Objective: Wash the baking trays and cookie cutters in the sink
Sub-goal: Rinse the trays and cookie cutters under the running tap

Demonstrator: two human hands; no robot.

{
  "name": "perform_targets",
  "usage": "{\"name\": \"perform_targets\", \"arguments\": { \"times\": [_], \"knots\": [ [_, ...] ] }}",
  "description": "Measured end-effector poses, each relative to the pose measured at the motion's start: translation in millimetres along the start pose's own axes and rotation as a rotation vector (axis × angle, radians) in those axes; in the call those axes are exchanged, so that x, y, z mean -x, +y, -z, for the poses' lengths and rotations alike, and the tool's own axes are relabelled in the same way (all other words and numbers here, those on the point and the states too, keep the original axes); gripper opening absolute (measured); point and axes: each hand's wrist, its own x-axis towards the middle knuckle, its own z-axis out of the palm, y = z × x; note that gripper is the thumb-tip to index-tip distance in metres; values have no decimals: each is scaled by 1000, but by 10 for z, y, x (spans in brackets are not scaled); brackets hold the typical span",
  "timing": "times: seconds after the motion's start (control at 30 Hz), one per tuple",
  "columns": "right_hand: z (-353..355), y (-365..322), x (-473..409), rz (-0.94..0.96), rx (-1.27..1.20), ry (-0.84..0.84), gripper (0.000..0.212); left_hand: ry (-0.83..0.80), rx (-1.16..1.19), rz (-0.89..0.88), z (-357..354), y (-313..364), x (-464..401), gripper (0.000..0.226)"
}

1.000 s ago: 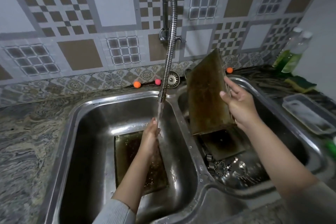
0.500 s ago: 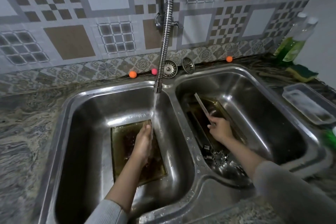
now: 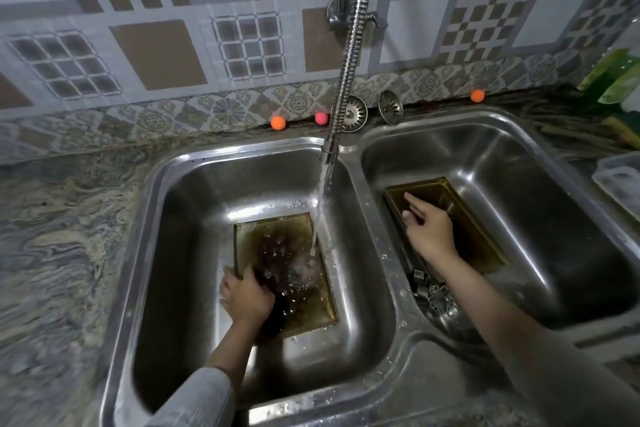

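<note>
The left hand grips the near-left edge of the tray lying flat in the left basin, fingers curled over its rim, while water from the tap falls onto the tray's middle and splashes. The right hand hangs over a second tray in the right basin, fingers loose and spread, holding nothing; whether it touches the tray I cannot tell.

The step in hand looks like rinsing the left tray. To do it well, I would tilt the tray slightly so the stream sweeps the film toward one corner and drains off, not pools, and rub the wet base with the fingers where the stain is darkest. Keeping the grip on the rim, away from the stream, should hold splashing down. The right hand could steady or scrub once it comes across.

Both trays are shallow, rectangular and browned with baked-on grease, darkest in the middle, yellower toward the rims. They look slippery when wet. Cookie cutters lie in the near part of the right basin, beside the second tray, not yet washed by the look of it. A sponge sits on the worktop at far right.
</note>
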Motion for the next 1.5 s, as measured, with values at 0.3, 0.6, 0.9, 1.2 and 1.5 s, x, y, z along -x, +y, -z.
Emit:
{"name": "perform_targets", "arguments": {
  "times": [0.3, 0.6, 0.9, 1.2, 1.5],
  "knots": [
    [-30, -253, 397, 251, 26, -38, 40, 84, 111, 0, 102, -109, -61, 26],
    [-285, -445, 640, 448, 57, -101, 43, 99, 179, -162, 455, 112, 25, 47],
    [-464, -527, 856, 465, 20, -164, 43, 183, 232, -352, 828, 614, 540, 65],
    [-609, -622, 981, 451, -54, -206, 42, 349, 504, -461, 1166, 737, 717, 55],
    [-845, -658, 924, 573, 511, -623, 56, 137, 993, -182, 1078, 856, 797, 41]
  ]
}}
